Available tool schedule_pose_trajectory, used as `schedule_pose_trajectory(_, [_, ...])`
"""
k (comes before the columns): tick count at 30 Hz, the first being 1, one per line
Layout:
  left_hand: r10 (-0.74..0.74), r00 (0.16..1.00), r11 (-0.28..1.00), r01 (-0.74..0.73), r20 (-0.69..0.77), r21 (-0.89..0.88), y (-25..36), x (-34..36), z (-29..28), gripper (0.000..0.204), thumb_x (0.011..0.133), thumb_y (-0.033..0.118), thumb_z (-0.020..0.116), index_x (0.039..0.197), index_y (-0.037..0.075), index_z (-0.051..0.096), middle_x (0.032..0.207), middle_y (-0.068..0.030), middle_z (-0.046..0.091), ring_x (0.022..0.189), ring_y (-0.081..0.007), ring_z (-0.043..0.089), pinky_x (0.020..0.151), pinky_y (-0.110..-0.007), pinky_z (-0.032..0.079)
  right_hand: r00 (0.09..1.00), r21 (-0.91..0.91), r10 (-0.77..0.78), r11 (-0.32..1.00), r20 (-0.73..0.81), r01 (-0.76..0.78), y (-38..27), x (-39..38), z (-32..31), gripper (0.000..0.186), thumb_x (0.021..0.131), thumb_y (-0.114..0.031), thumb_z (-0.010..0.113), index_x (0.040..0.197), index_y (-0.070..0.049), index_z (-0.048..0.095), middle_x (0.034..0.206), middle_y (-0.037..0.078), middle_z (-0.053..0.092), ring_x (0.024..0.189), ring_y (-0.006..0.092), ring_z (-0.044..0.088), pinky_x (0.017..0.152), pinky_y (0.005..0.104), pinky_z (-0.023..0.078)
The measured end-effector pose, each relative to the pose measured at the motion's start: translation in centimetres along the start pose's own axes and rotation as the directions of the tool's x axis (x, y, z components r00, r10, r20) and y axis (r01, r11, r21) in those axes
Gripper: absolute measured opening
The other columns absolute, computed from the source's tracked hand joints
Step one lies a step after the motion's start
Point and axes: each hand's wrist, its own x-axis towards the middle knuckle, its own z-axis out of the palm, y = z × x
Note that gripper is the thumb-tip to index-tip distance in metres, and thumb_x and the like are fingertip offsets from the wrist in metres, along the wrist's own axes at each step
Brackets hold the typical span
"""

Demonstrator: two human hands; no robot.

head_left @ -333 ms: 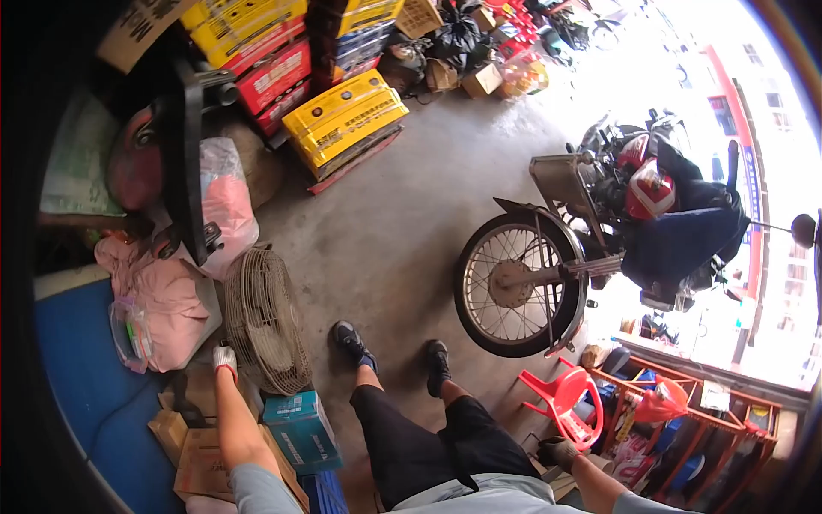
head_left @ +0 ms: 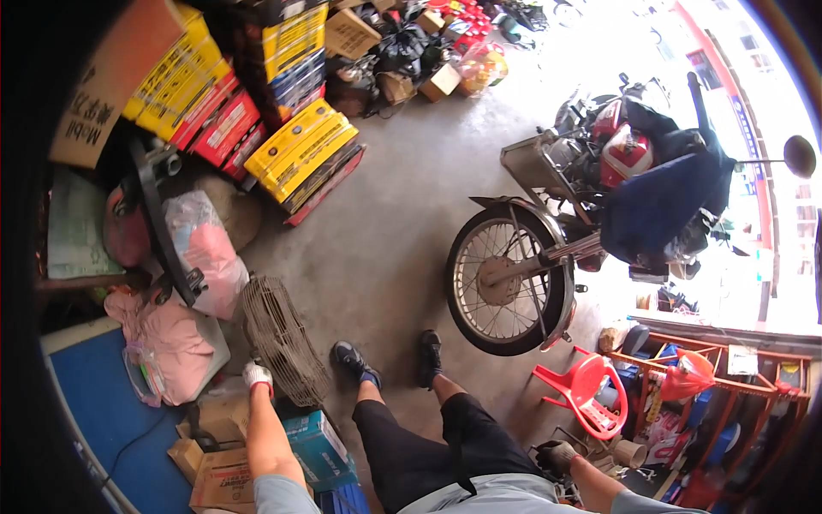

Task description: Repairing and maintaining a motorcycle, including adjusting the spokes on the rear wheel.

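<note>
My left hand (head_left: pixel 258 375), in a white glove with a red cuff, reaches to the back of a floor fan (head_left: pixel 285 340) with a rusty wire cage. Its fingers look closed against the fan's rear; what lies inside them is hidden. My right hand (head_left: pixel 556 457), in a darker, soiled glove, hangs low beside my thigh with loosely bent fingers and nothing seen in it. A red plastic chair (head_left: pixel 591 394) stands just beyond it. Below the fan is a teal box (head_left: pixel 318 450), and cardboard boxes (head_left: pixel 221 481) lie beside my left forearm.
A motorcycle (head_left: pixel 556 248) stands at the right, its wheel towards me. Yellow and red cartons (head_left: pixel 300 150) are stacked far left. Pink cloth (head_left: pixel 171 347) lies by a blue surface (head_left: pixel 103 411). An orange rack (head_left: pixel 745 403) with bags fills the lower right.
The whole view has swung a little. My left hand has shifted slightly right, closer in behind the fan. The fan keeps its place by the teal box, and my right hand still hangs low.
</note>
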Motion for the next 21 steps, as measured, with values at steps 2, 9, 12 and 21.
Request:
schedule_pose_trajectory(2, [-0.203,0.976,0.970,0.211,0.075,-0.117,2.5,-0.8,0.3,0.023,0.084,0.017,0.050,0.098,0.008,0.066,0.102,-0.0158,0.066,0.091,-0.0312,0.064,0.075,-0.040,0.052,0.986,-0.042,-0.128,0.990,0.110,0.133,3.4,2.1,-3.1,0.027,0.084,-0.011,0.062,0.108,0.001,0.059,0.091,0.016,0.066,0.071,0.0286,0.065,0.061,0.0370,0.054])
schedule_pose_trajectory(9, [0.193,0.957,0.956,-0.233,0.216,0.176,5.6,-1.5,0.1,0.033,0.092,0.021,0.036,0.099,0.013,0.067,0.100,-0.0024,0.067,0.086,-0.0208,0.061,0.080,-0.032,0.047,0.987,0.274,0.128,0.950,0.101,-0.151,3.4,5.8,-9.4,0.026,0.083,-0.007,0.059,0.108,0.001,0.058,0.089,0.017,0.065,0.068,0.0309,0.065,0.059,0.0408,0.054])
schedule_pose_trajectory(12, [-0.066,0.996,0.477,0.077,0.051,-0.875,7.4,-5.4,-1.7,0.027,0.091,0.018,0.036,0.094,0.017,0.063,0.086,0.0009,0.063,0.074,-0.0184,0.055,0.072,-0.033,0.046,0.989,0.160,0.120,0.978,0.090,-0.134,2.2,7.2,-10.9,0.026,0.084,-0.008,0.058,0.109,-0.001,0.057,0.088,0.016,0.065,0.064,0.0311,0.064,0.056,0.0408,0.054])
schedule_pose_trajectory(21, [-0.278,0.949,0.824,0.314,0.145,-0.473,23.7,-17.6,-7.4,0.024,0.079,0.018,0.052,0.099,0.007,0.061,0.097,-0.0139,0.066,0.086,-0.0283,0.062,0.071,-0.039,0.048,0.988,0.389,0.009,0.919,0.154,-0.069,3.5,10.7,-11.1,0.023,0.085,-0.011,0.057,0.106,-0.002,0.055,0.070,0.015,0.057,0.056,0.0294,0.058,0.048,0.0429,0.049])
